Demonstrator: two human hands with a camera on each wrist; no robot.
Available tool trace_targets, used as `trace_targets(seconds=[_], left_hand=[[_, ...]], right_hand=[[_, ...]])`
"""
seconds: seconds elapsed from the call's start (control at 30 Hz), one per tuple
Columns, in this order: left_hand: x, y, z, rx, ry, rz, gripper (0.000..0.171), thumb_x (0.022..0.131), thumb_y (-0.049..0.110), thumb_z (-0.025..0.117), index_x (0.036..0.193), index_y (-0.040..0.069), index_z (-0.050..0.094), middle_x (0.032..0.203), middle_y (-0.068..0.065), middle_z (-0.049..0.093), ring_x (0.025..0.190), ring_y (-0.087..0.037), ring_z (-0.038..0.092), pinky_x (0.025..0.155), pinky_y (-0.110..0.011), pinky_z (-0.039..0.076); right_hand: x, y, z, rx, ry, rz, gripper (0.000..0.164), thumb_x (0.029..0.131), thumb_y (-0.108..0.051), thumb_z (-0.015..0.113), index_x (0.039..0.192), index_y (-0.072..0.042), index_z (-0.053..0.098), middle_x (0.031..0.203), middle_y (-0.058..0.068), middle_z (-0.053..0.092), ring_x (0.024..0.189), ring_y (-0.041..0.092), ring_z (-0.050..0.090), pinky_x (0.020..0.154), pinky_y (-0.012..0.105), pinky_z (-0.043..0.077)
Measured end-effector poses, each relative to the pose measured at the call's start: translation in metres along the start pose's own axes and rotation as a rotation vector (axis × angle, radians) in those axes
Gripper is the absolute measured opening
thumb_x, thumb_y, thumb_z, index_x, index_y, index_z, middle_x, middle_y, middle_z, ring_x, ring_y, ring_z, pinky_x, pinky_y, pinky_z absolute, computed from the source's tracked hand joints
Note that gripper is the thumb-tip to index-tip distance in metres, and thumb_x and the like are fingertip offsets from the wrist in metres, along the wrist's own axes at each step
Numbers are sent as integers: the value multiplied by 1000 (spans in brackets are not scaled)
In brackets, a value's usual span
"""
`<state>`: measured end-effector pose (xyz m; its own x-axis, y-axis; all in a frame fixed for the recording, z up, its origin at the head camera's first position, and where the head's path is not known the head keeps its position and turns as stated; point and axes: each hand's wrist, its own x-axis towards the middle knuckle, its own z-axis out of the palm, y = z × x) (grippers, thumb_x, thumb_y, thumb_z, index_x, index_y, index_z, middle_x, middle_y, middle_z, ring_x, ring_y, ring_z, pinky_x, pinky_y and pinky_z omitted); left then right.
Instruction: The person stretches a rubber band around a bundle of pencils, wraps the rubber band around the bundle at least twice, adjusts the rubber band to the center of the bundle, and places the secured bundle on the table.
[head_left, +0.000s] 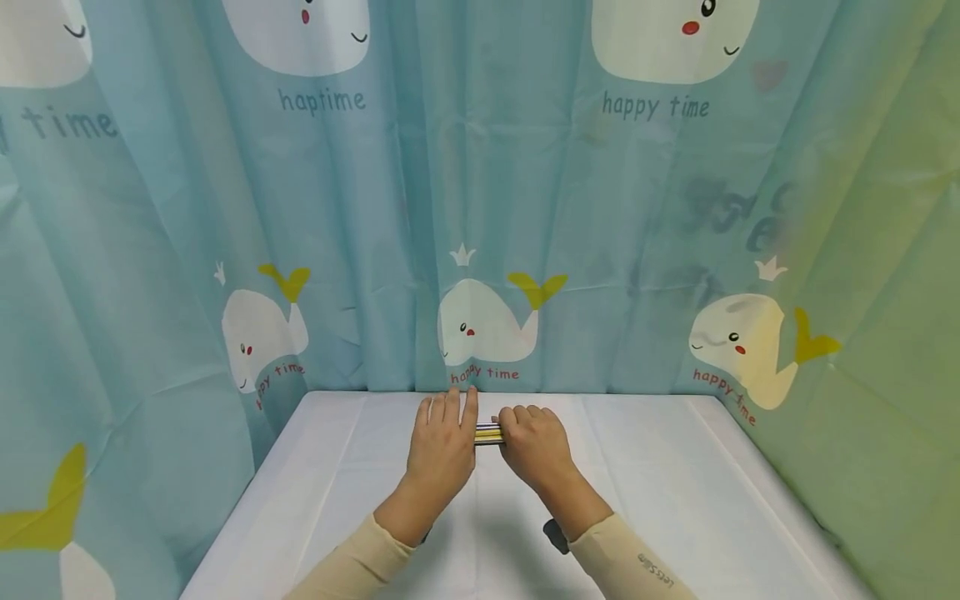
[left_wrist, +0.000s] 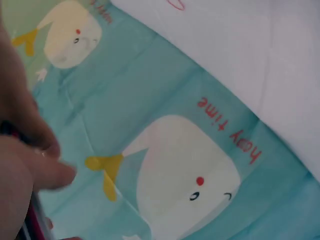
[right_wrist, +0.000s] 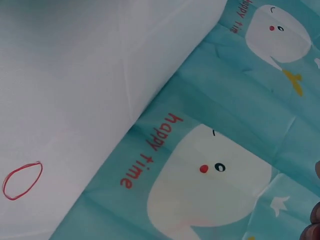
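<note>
A bundle of slim pen-like sticks (head_left: 489, 433), with yellow, dark and silvery lengths, spans the short gap between both hands above the far part of the table. My left hand (head_left: 442, 440) holds its left part; the fingers reach forward over it, and the thumb is hidden in the head view. On the other side my right hand (head_left: 534, 440) grips the right part with curled fingers. The left wrist view shows a dark, pink-edged piece of the bundle (left_wrist: 36, 220) beneath a blurred digit. Only some fingertips (right_wrist: 312, 232) show at the edge of the right wrist view.
A white-covered table (head_left: 360, 467) lies below, with a red oval mark (right_wrist: 22, 181) on its cover. Behind it and at the sides hangs a blue-green curtain (head_left: 397, 333) printed with whales, reaching the table's far edge. A shadow falls under the hands.
</note>
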<state>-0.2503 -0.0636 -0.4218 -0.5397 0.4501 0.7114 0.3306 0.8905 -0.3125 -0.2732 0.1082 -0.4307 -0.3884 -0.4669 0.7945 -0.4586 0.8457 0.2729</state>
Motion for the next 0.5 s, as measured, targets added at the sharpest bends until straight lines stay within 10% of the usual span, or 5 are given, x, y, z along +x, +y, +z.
trace_targets(seconds=[0.33,0.5], left_hand=[[-6,4,5,-7,140,1,26,73,13,77,95,7,64,77,-8,59,69,-26,57,68,-39,44],[-6,4,8,1,148,-20,22,72,14,77,84,9,58,68,-6,51,60,-22,50,57,-35,38]], right_hand=[[-1,-1,5,15,51,52,27,94,-20,53,71,-7,55,57,5,55,45,21,50,40,29,33],[0,-3,6,16,49,58,23,87,-18,66,70,-8,55,56,4,54,45,20,49,40,29,32]])
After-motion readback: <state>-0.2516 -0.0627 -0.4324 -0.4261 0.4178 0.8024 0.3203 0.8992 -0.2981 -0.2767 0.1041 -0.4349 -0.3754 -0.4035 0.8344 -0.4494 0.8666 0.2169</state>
